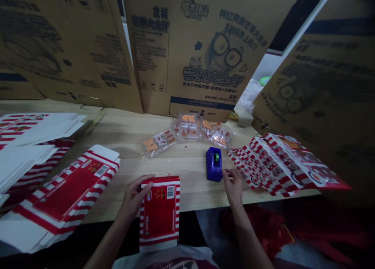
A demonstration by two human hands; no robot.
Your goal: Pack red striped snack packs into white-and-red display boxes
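My left hand (133, 196) grips the left top edge of a red and white striped carton (159, 212), which stands at the table's near edge with its barcode side up. My right hand (234, 185) rests on the wood just right of a blue tape dispenser (213, 164), its thumb and forefinger pinched together near the dispenser's side. Whether a bit of tape sits between them is too small to see. Several clear packets of orange snacks (187, 130) lie beyond the dispenser.
A stack of flat striped cartons (67, 190) lies at the left, with more white flats (35, 128) behind it. Another fanned pile of flat cartons (281, 163) lies right. Large brown shipping boxes (202, 50) wall the table's far side.
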